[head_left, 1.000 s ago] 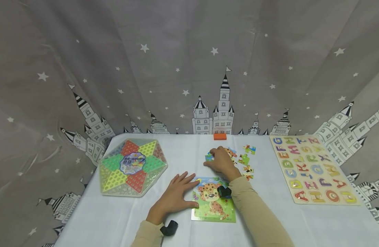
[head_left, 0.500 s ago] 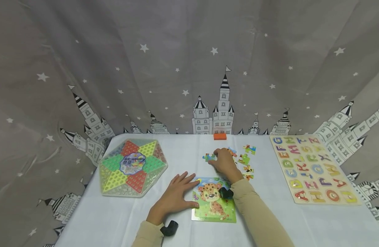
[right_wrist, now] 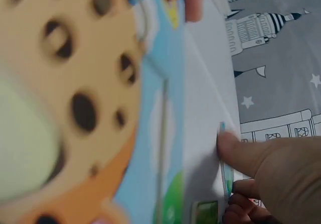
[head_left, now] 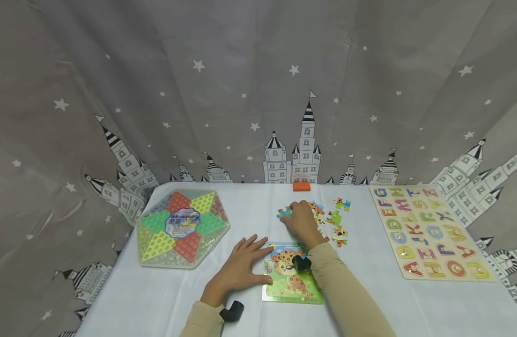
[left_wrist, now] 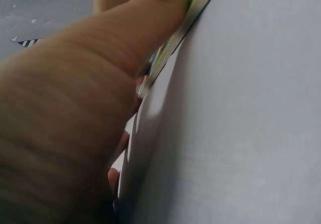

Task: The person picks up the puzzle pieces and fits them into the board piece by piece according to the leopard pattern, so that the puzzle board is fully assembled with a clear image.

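Note:
In the head view my left hand (head_left: 237,269) lies with fingers spread at the left side of a leopard picture puzzle board (head_left: 279,292). Its thumb and index fingertip touch that edge; the left wrist view shows the thumb along the board's edge (left_wrist: 170,45). Beyond the board, my right hand (head_left: 302,222) pinches a blue-green jigsaw piece (head_left: 284,213) between thumb and fingers. From the right wrist, this piece (right_wrist: 228,179) appears edge-on, its face partly covered by the thumb. Several loose jigsaw pieces (head_left: 334,217) lie right of that hand, some partly hidden behind it.
A hexagonal Chinese checkers set (head_left: 157,224) lies at the left of the white table. On the right is a wooden alphabet board (head_left: 431,234). A small orange block (head_left: 301,187) sits at the back edge, before the grey castle-print curtain (head_left: 225,93).
My right hand shifted right off the blue-green jigsaw piece, then came back left onto it. The piece has turned slightly in its fingers. My left hand has stayed on the board.

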The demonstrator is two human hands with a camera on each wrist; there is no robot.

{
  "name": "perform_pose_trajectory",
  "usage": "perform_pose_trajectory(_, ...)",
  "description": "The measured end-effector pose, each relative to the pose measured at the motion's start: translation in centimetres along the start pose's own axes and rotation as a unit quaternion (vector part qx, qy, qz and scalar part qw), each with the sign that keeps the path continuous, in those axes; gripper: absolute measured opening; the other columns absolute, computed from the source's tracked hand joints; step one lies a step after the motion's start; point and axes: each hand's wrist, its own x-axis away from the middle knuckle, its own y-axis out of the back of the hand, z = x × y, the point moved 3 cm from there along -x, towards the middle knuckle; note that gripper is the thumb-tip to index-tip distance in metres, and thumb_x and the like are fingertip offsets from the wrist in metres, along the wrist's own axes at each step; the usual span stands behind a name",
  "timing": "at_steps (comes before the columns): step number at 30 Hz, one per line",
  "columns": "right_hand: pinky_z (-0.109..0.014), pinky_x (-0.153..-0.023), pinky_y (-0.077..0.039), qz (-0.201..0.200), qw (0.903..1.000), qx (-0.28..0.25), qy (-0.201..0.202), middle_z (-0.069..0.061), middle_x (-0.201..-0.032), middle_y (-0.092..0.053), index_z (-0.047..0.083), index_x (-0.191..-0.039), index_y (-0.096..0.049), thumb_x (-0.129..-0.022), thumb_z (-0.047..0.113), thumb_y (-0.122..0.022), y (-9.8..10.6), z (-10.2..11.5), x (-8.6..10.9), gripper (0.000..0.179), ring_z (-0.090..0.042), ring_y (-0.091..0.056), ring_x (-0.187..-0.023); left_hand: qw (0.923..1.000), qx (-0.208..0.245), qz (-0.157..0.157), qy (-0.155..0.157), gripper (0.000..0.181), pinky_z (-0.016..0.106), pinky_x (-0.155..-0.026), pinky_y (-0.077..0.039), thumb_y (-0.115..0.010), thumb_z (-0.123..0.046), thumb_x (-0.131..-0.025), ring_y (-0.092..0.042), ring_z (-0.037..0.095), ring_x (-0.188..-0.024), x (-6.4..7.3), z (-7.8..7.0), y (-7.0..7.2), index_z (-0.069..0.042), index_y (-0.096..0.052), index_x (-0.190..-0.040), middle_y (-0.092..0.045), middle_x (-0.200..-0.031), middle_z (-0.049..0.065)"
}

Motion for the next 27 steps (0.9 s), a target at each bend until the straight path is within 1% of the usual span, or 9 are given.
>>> perform_pose_trajectory(4, -0.051, -0.105, -0.051, 0.013, 0.9997, -0.02, -0.003, -0.023, -0.127, -0.06, -0.002, -0.129, -0.064, -0.093, 0.021, -0.074, 0.0, 0.2, -0.4, 0.043, -0.038, -0.057, -0.12, 1.0, -0.001, 0.001, -0.001, 0.084, 0.06, -0.129, -0.014, -0.079, -0.063, -0.077, -0.025, 0.034, -0.157, -0.1, 0.0, -0.1, -0.027, -0.055, -0.149, -0.039, -0.164, 0.001)
perform_pose_trajectory(7, -0.049, -0.105, -0.051, 0.028, 0.9986, -0.043, -0.013, -0.021, -0.127, -0.059, 0.0, -0.129, -0.06, -0.095, 0.018, -0.072, 0.0, 0.2, -0.6, 0.041, -0.036, -0.057, -0.12, 1.0, -0.002, 0.004, 0.0, 0.084, 0.06, -0.129, -0.013, -0.079, -0.064, -0.077, -0.025, 0.033, -0.157, -0.1, 0.0, -0.2, -0.028, -0.054, -0.149, -0.039, -0.165, 0.001)
perform_pose_trajectory(10, -0.047, -0.098, -0.054, 0.025, 0.9963, -0.08, -0.014, -0.018, -0.123, -0.062, 0.005, -0.126, -0.059, -0.096, 0.015, -0.071, 0.2, 0.1, -0.5, 0.034, -0.033, -0.061, -0.111, 1.0, -0.004, 0.005, 0.001, 0.084, 0.06, -0.129, -0.014, -0.079, -0.064, -0.077, -0.025, 0.034, -0.157, -0.1, -0.1, -0.1, -0.028, -0.055, -0.149, -0.039, -0.165, 0.001)
perform_pose_trajectory(12, -0.046, -0.092, -0.056, 0.013, 0.9941, -0.108, 0.001, -0.015, -0.118, -0.066, 0.007, -0.122, -0.061, -0.097, 0.012, -0.068, 0.6, 0.0, -0.4, 0.026, -0.03, -0.064, -0.105, 1.0, -0.005, 0.004, 0.002, 0.084, 0.061, -0.128, -0.015, -0.079, -0.064, -0.077, -0.026, 0.035, -0.157, 0.0, -0.1, -0.2, -0.028, -0.055, -0.149, -0.04, -0.164, 0.001)
perform_pose_trajectory(15, -0.044, -0.085, -0.057, 0.001, 0.9887, -0.149, 0.019, -0.01, -0.113, -0.069, 0.013, -0.118, -0.068, -0.1, 0.012, -0.063, 1.3, -0.5, 0.2, 0.018, -0.026, -0.067, -0.099, 1.0, -0.006, 0.003, 0.005, 0.084, 0.061, -0.128, -0.015, -0.078, -0.065, -0.077, -0.026, 0.035, -0.156, -0.1, -0.1, -0.2, -0.028, -0.055, -0.149, -0.04, -0.164, 0.001)
perform_pose_trajectory(18, -0.041, -0.082, -0.058, 0.009, 0.9851, -0.171, 0.014, -0.006, -0.115, -0.07, 0.019, -0.118, -0.072, -0.102, 0.017, -0.062, 2.0, -1.3, 1.4, 0.019, -0.023, -0.068, -0.101, 0.9999, -0.004, 0.009, 0.009, 0.084, 0.06, -0.129, -0.014, -0.078, -0.065, -0.077, -0.025, 0.034, -0.157, -0.1, 0.0, -0.4, -0.029, -0.054, -0.149, -0.04, -0.164, 0.001)
perform_pose_trajectory(20, -0.039, -0.078, -0.058, 0.017, 0.9841, -0.177, 0.008, -0.006, -0.116, -0.071, 0.02, -0.118, -0.073, -0.102, 0.019, -0.063, 2.4, -2.0, 2.7, 0.019, -0.023, -0.069, -0.101, 0.9999, -0.005, 0.011, 0.01, 0.085, 0.06, -0.129, -0.014, -0.078, -0.066, -0.077, -0.025, 0.034, -0.157, -0.1, 0.0, -0.4, -0.029, -0.054, -0.149, -0.039, -0.164, 0.001)
perform_pose_trajectory(23, -0.036, -0.075, -0.057, 0.028, 0.9847, -0.172, 0.002, -0.006, -0.115, -0.073, 0.019, -0.117, -0.075, -0.101, 0.019, -0.064, 2.7, -2.9, 5.1, 0.019, -0.021, -0.07, -0.099, 0.9999, -0.008, 0.006, 0.01, 0.085, 0.061, -0.128, -0.015, -0.078, -0.065, -0.076, -0.026, 0.035, -0.156, -0.1, 0.0, -0.3, -0.028, -0.055, -0.149, -0.041, -0.164, 0.002)
perform_pose_trajectory(27, -0.031, -0.073, -0.054, 0.024, 0.987, -0.159, -0.008, -0.002, -0.107, -0.073, 0.018, -0.113, -0.076, -0.099, 0.015, -0.067, 2.5, -4.1, 8.2, 0.017, -0.013, -0.066, -0.089, 0.9999, -0.01, 0.003, 0.008, 0.085, 0.061, -0.128, -0.015, -0.078, -0.065, -0.077, -0.026, 0.036, -0.156, 0.0, 0.1, -0.2, -0.028, -0.055, -0.149, -0.041, -0.164, 0.002)
